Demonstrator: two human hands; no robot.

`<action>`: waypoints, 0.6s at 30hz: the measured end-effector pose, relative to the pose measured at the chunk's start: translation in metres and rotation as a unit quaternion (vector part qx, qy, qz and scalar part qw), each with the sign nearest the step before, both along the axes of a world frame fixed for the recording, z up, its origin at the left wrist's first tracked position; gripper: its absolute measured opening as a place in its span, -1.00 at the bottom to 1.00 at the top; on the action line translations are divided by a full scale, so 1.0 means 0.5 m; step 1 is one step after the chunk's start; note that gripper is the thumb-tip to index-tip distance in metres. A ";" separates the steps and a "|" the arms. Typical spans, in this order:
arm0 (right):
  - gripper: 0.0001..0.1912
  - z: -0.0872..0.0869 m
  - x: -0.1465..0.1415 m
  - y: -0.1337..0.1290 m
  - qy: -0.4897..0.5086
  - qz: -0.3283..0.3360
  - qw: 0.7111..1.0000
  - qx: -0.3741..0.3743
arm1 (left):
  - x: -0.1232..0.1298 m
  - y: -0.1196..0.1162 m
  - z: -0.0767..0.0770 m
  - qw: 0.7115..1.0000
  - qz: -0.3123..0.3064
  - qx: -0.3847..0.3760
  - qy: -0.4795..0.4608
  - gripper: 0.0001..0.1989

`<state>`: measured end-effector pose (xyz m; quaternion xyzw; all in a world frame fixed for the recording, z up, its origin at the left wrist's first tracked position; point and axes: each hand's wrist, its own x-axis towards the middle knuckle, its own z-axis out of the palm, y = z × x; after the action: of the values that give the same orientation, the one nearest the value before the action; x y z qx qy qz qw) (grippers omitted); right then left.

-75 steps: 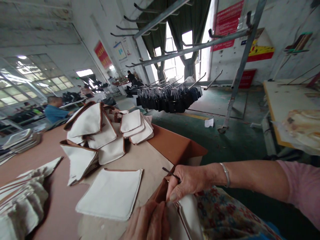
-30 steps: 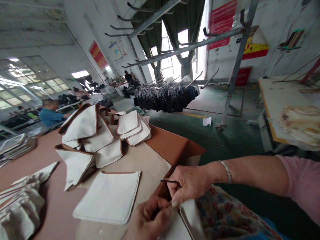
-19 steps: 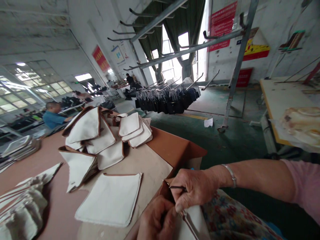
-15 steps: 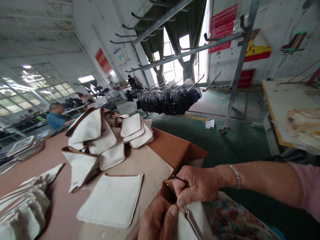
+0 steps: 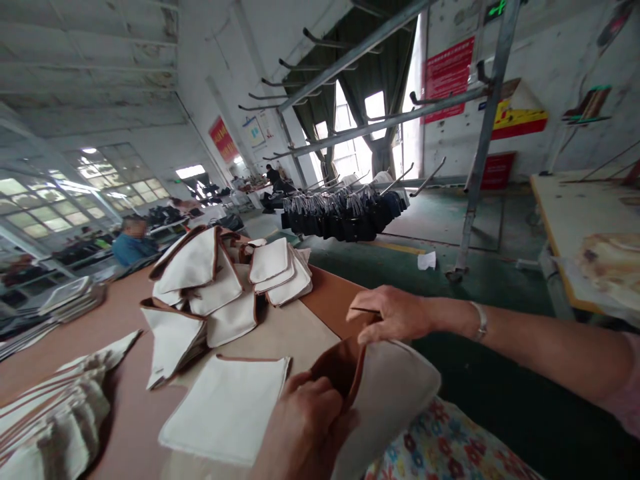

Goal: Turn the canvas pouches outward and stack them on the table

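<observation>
The left hand [image 5: 305,427], low and near, has its fingers [image 5: 320,390] curled shut on the brown-trimmed edge of a cream canvas pouch [image 5: 390,393], which is lifted at the near right corner of the table [image 5: 125,413]. The right hand [image 5: 393,313] hovers just above the pouch's far edge, fingers close together and pinching a thin dark tool [image 5: 364,310] against the thumb. To the left lies a flat canvas panel [image 5: 227,417]; farther off sits a heap of finished pouches [image 5: 220,280].
</observation>
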<state>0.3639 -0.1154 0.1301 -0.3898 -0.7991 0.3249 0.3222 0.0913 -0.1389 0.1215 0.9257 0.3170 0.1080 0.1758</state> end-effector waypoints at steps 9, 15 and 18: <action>-0.49 -0.107 -0.157 -0.032 0.108 0.155 0.961 -0.203 | -0.021 -0.012 0.069 0.926 0.134 -0.349 -0.060 -0.48; -0.52 -0.105 -0.109 -0.038 0.184 0.043 0.934 -0.304 | -0.133 0.016 -0.010 0.829 0.125 -0.498 -0.220 -0.53; -0.60 -0.100 -0.075 -0.031 0.157 0.037 0.939 -0.305 | -0.127 0.006 -0.026 0.798 0.168 -0.492 -0.304 -0.63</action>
<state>0.3264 -0.1311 0.0803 -0.3835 -0.6147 0.6220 0.2971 0.0276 -0.1361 0.1087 0.5664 0.4087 0.2408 0.6740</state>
